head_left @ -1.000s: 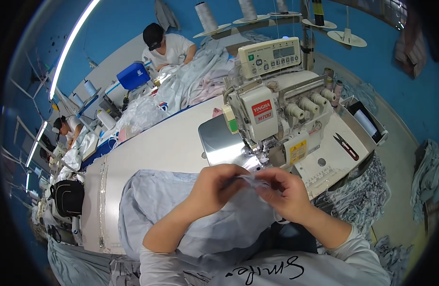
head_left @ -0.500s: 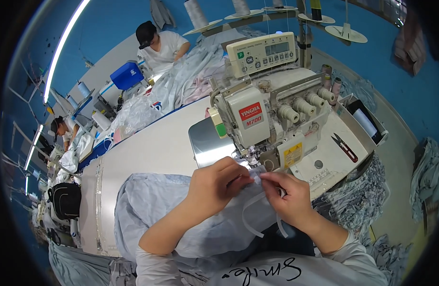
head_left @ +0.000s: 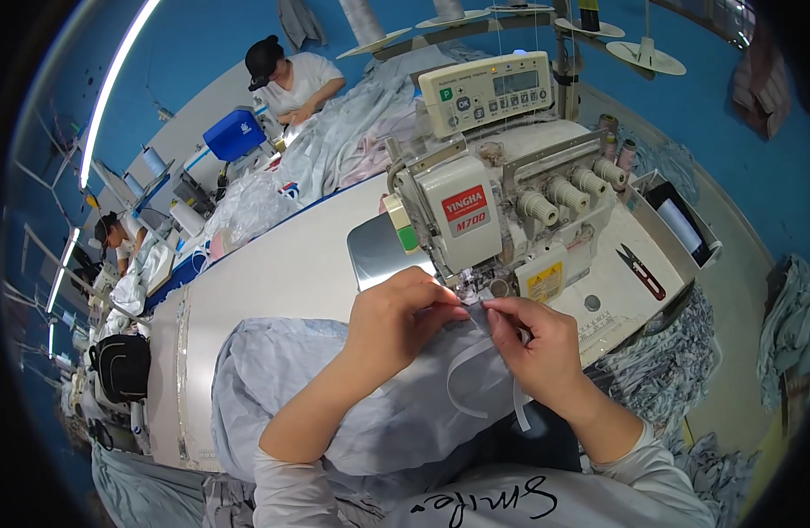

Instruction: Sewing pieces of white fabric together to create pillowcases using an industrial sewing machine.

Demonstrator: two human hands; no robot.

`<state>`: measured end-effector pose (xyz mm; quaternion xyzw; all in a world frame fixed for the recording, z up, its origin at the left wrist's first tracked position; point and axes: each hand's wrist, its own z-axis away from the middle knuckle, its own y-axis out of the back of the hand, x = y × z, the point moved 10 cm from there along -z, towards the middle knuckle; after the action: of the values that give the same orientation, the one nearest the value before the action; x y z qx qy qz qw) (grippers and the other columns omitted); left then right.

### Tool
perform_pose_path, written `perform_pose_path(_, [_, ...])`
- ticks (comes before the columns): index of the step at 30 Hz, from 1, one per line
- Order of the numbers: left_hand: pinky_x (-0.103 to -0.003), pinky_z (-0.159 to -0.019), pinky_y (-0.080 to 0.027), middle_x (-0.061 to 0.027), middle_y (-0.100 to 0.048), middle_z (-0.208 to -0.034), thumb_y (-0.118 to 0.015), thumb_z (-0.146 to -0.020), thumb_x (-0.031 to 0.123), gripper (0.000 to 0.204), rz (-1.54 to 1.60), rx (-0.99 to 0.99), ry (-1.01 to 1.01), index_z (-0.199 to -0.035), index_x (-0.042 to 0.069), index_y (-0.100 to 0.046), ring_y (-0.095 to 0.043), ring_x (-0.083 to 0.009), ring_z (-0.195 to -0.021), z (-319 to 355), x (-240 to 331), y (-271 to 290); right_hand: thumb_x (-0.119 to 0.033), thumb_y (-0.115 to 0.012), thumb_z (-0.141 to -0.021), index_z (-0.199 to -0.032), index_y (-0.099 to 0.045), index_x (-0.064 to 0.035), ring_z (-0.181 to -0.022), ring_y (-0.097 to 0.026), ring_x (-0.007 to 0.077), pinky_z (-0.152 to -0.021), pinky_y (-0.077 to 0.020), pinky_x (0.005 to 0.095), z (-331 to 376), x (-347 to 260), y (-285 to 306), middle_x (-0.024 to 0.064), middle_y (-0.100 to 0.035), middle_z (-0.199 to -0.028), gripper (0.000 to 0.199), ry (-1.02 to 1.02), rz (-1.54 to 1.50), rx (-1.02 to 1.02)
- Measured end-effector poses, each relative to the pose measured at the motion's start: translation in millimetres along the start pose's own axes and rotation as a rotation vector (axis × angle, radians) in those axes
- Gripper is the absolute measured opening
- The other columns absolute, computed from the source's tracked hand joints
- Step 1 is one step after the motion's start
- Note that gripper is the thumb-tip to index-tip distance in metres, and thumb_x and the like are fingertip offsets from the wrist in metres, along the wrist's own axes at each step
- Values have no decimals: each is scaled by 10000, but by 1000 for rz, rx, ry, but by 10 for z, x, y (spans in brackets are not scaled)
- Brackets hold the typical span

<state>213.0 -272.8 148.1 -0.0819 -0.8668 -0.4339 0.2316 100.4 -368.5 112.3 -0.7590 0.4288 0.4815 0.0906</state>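
A pale grey-blue garment (head_left: 290, 378) lies across the table's front edge and my lap. My left hand (head_left: 392, 321) pinches its edge between thumb and fingers. Close beside it, my right hand (head_left: 537, 339) pinches the same edge, a short stretch of cloth showing between the two. Two ends of a narrow white tape (head_left: 462, 387) hang below my right hand over the garment. Just beyond my fingertips stands an overlock sewing machine (head_left: 466, 207), its presser foot partly hidden by my hands and the cloth.
Red-handled thread snips (head_left: 641, 273) lie on the machine's right-hand plate. A tray (head_left: 678, 224) with a thread spool sits behind them. Heaped cloth (head_left: 660, 361) is at lower right. A black bag (head_left: 120, 370) hangs at left. Two people work at machines farther back.
Both hands have moved slightly, with the pinched edge now nearer the presser foot. My right fingers have closed in on the cloth, and the hanging tape ends have shifted a little.
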Motion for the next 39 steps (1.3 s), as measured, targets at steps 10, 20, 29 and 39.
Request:
perform_pose_path(10, [-340,-756,-472,-56,-577,-1078,-819,-560,248,419,-40,-49,-218,-936,113,-694,-559,-203,-987,93,431,89,-63,-714,-708,-996,-637,-43,-505,-518,151,-460,-404,276,491,-113,354,61,-544,-641,299,214,563,3])
perform_pose_path(20, [-286,-720,-532,-83,-620,-1048,-659,-725,81,219,-365,-147,-578,-935,16,-662,-624,-203,-919,505,924,-301,-46,-605,-841,-1266,-369,-1,-590,-569,84,-460,-448,202,662,225,251,99,-565,-1072,488,-393,-485,-23])
perform_pose_path(29, [-278,-708,-546,-76,-657,-965,-692,-706,1,245,-229,-45,-342,-947,-14,-652,-646,-218,-922,532,729,-111,-121,-616,-867,-939,-585,20,-539,-590,109,-479,-471,222,849,666,-361,52,-615,-693,161,-767,-647,-333])
perform_pose_path(39, [-310,-758,-544,-96,-644,-1020,-615,-667,-31,278,-236,-156,-352,-940,5,-646,-633,-256,-970,447,694,-69,-158,-620,-873,-885,-584,10,-529,-566,67,-487,-458,203,698,598,-374,24,-597,-641,173,-750,-701,-328])
